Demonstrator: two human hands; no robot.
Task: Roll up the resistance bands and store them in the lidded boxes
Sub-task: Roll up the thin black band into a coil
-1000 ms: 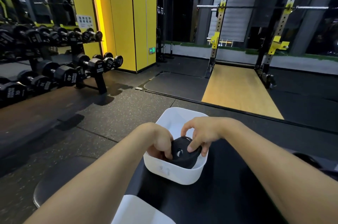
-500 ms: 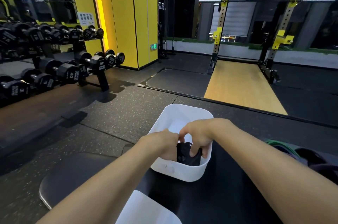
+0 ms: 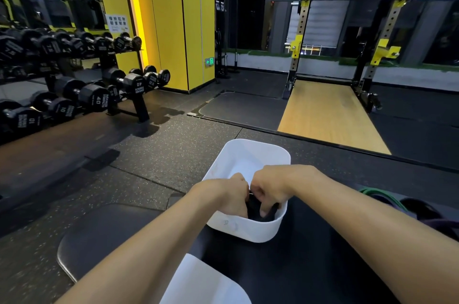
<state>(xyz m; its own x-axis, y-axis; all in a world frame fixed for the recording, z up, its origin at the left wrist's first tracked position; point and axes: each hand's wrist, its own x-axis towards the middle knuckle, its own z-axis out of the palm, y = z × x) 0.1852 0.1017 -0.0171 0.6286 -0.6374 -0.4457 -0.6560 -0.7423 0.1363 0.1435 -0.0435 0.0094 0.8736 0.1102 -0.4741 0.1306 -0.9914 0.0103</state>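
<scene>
band roll (image 3: 257, 208): black, low inside the white box at its near right end, mostly covered by both hands
white box (image 3: 248, 152): open-topped, standing on the desk, rounded corners, small mark on its near wall
left hand (image 3: 229, 195): reaches over the near left rim, fingers curled down against the left side of the band roll, gripping it
right hand (image 3: 272, 188): knuckles up, fingers curled over the top and right side of the band roll, pinching it; touches the left hand
lid (image 3: 206, 283): white, flat on the desk, nearer than the white box and apart from it, cut by the lower edge
desk (image 3: 323, 261): black, matte
green band (image 3: 378, 195): loose on the desk, right of the white box, just beside a purple band (image 3: 439, 225)
dumbbell rack (image 3: 134, 107): far left, on the floor
squat rack (image 3: 296, 50): far right, barbell across it
</scene>
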